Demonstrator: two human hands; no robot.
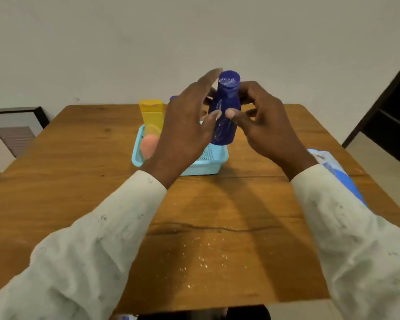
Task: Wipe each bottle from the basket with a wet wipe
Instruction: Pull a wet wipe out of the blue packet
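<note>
A dark blue bottle (pixel 225 116) is held upright in the air above the light blue basket (pixel 201 168). My right hand (pixel 267 128) grips it, thumb on the front and fingers curled round its far side. My left hand (pixel 187 125) is at the bottle's left side with fingers straight and spread, its thumb tip touching the front. A yellow bottle (pixel 152 113) and a pink-orange bottle (pixel 148 146) stand in the basket, and a bit of another blue bottle (pixel 173 98) shows behind my left hand. No wipe is visible in either hand.
The basket sits mid-table on a wooden table (pixel 78 192). A blue and white wet wipe pack (pixel 339 172) lies at the right edge, partly under my right sleeve. Pale crumbs speckle the near part of the table. A dark doorway is at the far right.
</note>
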